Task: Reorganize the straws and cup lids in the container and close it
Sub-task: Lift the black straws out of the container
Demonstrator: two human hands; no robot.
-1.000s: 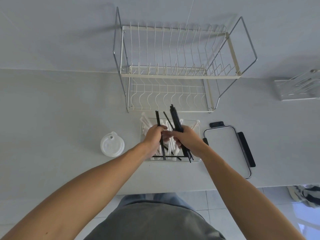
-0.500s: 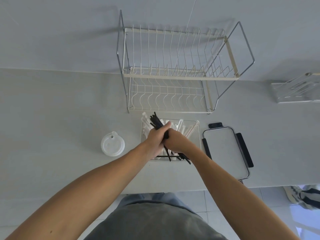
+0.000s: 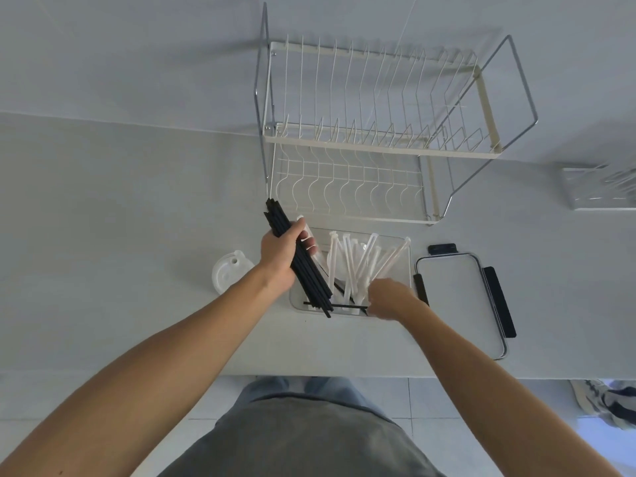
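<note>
A clear rectangular container (image 3: 407, 266) stands on the white counter and holds several white wrapped straws (image 3: 364, 259) leaning at angles. My left hand (image 3: 280, 256) is shut on a bundle of black straws (image 3: 311, 280), tilted over the container's left side. One loose black straw (image 3: 335, 305) lies across the container's near end. My right hand (image 3: 387, 299) reaches into the near right corner, fingertips at that straw's end; the grip is hidden. A stack of white cup lids (image 3: 229, 275) sits left of the container. The container's lid (image 3: 461, 301) lies flat to the right.
A two-tier wire dish rack (image 3: 375, 139) stands just behind the container against the wall. A clear holder (image 3: 602, 187) sits at the far right. The counter's front edge (image 3: 344, 375) runs below my hands, with tiled floor and a shoe beyond it.
The black bundle has passed to my left hand alone and swung left. My right hand let go and dropped to the container's near right corner.
</note>
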